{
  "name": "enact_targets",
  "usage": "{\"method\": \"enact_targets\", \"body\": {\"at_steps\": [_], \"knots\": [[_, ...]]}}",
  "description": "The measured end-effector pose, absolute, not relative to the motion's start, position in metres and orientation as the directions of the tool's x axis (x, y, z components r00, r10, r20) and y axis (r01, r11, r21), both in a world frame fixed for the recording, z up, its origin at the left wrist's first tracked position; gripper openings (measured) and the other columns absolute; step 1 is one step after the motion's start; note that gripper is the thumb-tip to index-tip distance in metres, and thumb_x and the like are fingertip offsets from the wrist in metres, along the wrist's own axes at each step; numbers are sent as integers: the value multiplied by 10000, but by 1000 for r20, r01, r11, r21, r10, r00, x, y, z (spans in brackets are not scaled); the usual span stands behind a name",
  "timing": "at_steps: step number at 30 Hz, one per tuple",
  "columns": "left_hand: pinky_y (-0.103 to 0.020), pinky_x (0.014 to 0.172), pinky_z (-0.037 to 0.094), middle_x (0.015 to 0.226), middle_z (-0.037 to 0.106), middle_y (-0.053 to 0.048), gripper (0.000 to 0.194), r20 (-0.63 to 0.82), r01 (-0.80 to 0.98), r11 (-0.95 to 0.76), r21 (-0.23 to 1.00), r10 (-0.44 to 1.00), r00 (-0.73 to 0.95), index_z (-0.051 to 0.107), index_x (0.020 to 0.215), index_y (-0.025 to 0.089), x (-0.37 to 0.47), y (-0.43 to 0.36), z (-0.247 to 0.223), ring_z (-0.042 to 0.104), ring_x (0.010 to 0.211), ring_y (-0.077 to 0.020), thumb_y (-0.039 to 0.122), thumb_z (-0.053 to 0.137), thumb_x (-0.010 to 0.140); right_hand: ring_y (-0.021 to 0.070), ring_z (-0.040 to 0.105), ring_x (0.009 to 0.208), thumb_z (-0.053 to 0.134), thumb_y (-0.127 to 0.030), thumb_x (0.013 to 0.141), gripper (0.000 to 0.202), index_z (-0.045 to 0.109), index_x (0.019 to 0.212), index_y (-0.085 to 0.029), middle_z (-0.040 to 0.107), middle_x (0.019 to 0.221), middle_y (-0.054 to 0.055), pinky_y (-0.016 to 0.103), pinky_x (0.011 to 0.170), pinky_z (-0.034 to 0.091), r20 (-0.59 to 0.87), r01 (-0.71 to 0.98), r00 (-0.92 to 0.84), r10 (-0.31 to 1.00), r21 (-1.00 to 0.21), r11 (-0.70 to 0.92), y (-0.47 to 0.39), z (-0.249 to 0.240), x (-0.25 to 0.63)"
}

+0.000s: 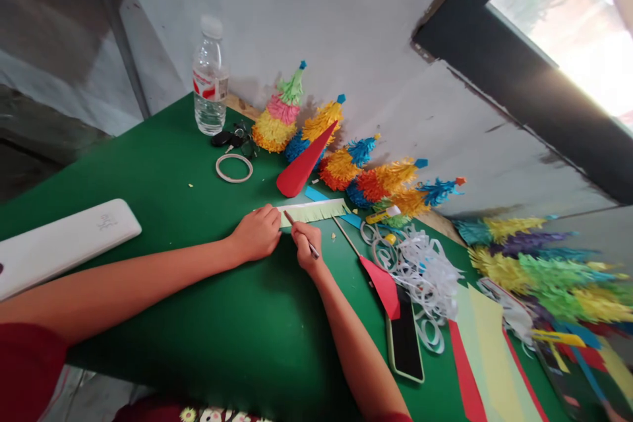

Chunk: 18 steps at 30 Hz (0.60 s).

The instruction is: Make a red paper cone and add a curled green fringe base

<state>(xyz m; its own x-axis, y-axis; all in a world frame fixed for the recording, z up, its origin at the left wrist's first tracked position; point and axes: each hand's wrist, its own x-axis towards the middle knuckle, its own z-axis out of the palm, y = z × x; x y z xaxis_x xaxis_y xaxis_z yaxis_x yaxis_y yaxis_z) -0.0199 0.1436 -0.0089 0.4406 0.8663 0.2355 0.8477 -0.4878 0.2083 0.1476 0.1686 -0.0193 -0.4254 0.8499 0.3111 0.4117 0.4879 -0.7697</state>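
Pen clamped in right hand — fringed strip beneath; red cone just behind.

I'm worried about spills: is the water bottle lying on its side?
No, the water bottle stands upright on the green table.

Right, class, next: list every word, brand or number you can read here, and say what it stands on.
None reads clearly.
Red-and-white label on the clear plastic bottle: lettering too blurred.
Grey marks on the long, white, flat object: too unclear.
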Motion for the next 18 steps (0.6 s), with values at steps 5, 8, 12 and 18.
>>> {"method": "enact_targets", "body": {"at_steps": [5,8,12,18], "knots": [[-365,828,484,1073,612,-175,291,240,856,-474,206,873,425,609,1061,63,-19,143,-12,529,1034,-267,243,448,898,114,348,502,335,-199,768,212,373,560,-208,361,519,-25,260,527,268,306,437,-455,836,-741,510,168,-18,145],[-361,806,488,1058,613,-170,279,242,859,-468,206,875,419,611,1048,64,-19,143,-12,534,1015,-263,238,455,894,113,339,503,332,-200,764,210,350,555,-210,345,517,-26,261,532,265,269,463,-488,830,-726,508,168,-13,145],[-358,769,489,1035,609,-169,269,224,862,-470,189,876,428,621,1007,66,-18,144,-10,533,995,-266,243,447,902,116,325,499,340,-203,745,183,341,562,-212,333,513,-27,265,526,255,204,472,-522,828,-739,480,157,-4,157],[-356,806,476,1075,598,-186,276,226,859,-482,172,868,442,626,1009,64,-19,143,-12,519,1033,-266,241,439,910,118,328,487,347,-204,726,159,352,567,-211,348,511,-24,272,514,249,156,464,-537,829,-766,446,126,-4,181]]}}
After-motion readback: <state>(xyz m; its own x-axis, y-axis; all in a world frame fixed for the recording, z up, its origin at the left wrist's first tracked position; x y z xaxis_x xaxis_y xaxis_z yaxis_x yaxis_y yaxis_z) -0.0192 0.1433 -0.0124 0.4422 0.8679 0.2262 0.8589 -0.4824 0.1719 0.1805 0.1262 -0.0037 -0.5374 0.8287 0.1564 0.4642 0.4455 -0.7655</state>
